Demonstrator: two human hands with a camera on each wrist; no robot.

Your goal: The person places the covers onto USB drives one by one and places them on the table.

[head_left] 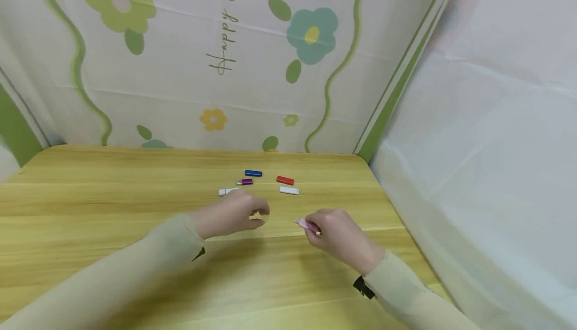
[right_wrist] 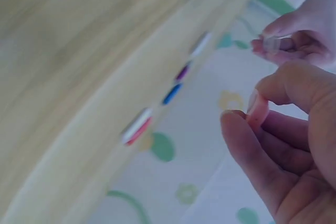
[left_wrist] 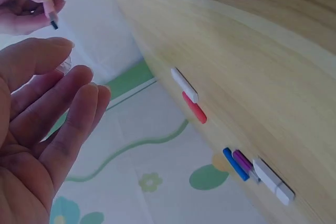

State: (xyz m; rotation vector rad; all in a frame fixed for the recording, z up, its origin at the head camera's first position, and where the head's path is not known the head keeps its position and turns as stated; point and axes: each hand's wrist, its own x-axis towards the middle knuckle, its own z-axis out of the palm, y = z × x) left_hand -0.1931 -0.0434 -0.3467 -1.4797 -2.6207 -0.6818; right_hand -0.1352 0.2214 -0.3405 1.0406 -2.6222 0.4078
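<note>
My right hand (head_left: 340, 235) pinches a pink USB flash drive (head_left: 304, 224), its metal plug pointing left toward the other hand. Between thumb and fingers, my left hand (head_left: 232, 212) holds a small clear cap (right_wrist: 271, 44), seen best in the right wrist view. A gap separates the two hands, both above the table. Just beyond the left hand lies a white USB stick (head_left: 226, 192), partly hidden by it. A purple USB drive (head_left: 245, 182) with its plug showing and a blue stick (head_left: 254, 173) lie behind that.
To the right of those lie a red stick (head_left: 285, 180) and another white stick (head_left: 289, 190), close together. The wooden table (head_left: 112, 185) ends at a flowered cloth (head_left: 180, 79) at the back. White sheeting (head_left: 487, 144) hangs along the right edge.
</note>
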